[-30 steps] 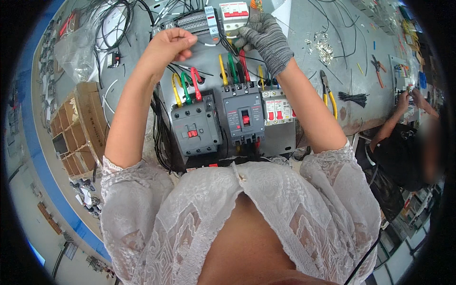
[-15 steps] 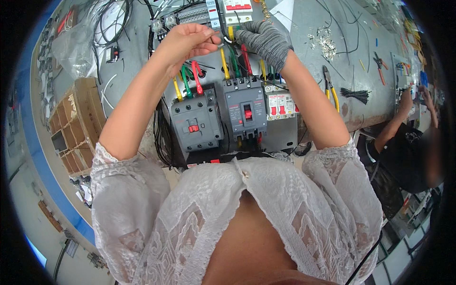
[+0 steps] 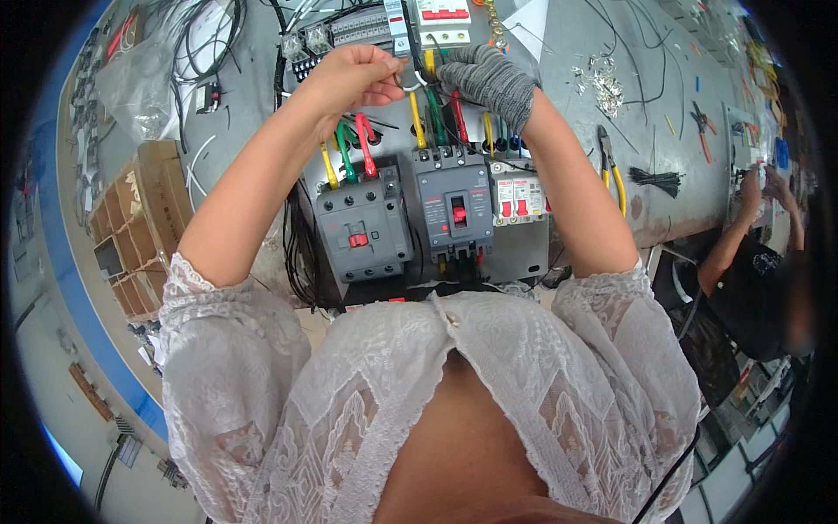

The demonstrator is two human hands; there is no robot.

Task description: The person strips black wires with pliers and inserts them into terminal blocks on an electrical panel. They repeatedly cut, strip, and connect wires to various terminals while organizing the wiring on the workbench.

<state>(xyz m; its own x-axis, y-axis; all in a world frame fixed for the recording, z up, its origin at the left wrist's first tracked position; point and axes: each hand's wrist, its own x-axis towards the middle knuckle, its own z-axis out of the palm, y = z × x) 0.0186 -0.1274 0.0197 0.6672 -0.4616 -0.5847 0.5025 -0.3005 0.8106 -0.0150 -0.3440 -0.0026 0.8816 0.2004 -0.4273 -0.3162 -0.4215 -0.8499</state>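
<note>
Left fingers (image 3: 381, 91) pressed together beside a white wire (image 3: 421, 79) — whether gloved right fingers (image 3: 461, 75) pinch, I cannot tell

Left hand (image 3: 353, 80) shifted rightward, nearer gloved right hand (image 3: 489, 79) — gap between hands narrowed

Right grip (image 3: 485, 79) seemingly part-hidden, upper breaker (image 3: 443, 37) cropped

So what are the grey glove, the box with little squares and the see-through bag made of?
Glove: probably knitted yarn, matte, with fine ribbed stripes; I can't tell cotton from nylon. Box: looks like cardboard, dull brown with thin dividers. Bag: seems thin plastic, clear, shiny and wrinkled.
</note>
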